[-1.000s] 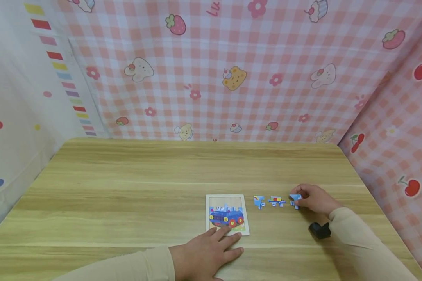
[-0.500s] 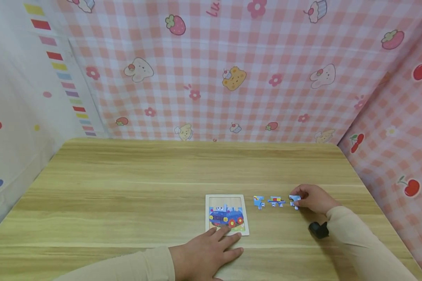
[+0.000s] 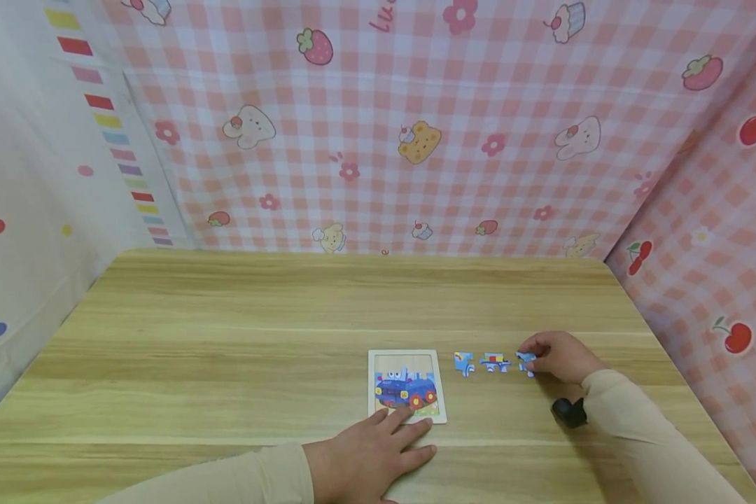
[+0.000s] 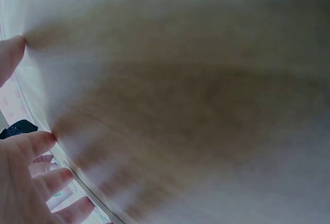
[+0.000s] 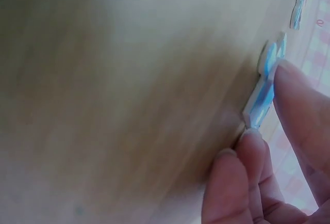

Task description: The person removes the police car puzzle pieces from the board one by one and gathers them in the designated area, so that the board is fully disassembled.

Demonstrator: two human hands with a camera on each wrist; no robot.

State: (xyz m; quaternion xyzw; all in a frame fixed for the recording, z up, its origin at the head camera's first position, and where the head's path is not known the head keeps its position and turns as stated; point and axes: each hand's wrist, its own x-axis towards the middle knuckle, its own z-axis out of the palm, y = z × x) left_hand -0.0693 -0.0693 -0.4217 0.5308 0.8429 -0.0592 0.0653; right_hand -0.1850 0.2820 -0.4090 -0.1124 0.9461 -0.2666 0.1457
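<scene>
In the head view, a puzzle board with a pale frame lies on the table, its lower part filled with a blue cartoon truck and its upper part bare wood. My left hand rests on the board's near edge, fingers spread; the left wrist view shows the fingertips at the rim. To the right, my right hand pinches a light-blue puzzle piece. In the right wrist view, the thumb touches the face of that piece and a finger meets its edge, low over the table.
Two more pieces lie in a row between board and right hand: a light-blue one and one with red and yellow blocks. A black device sits at the right wrist. Patterned cloths enclose the wooden table.
The right hand and its puzzle piece have shifted slightly left, and the piece appears a little turned or tilted. The left hand, the board and the other two pieces look unmoved.
</scene>
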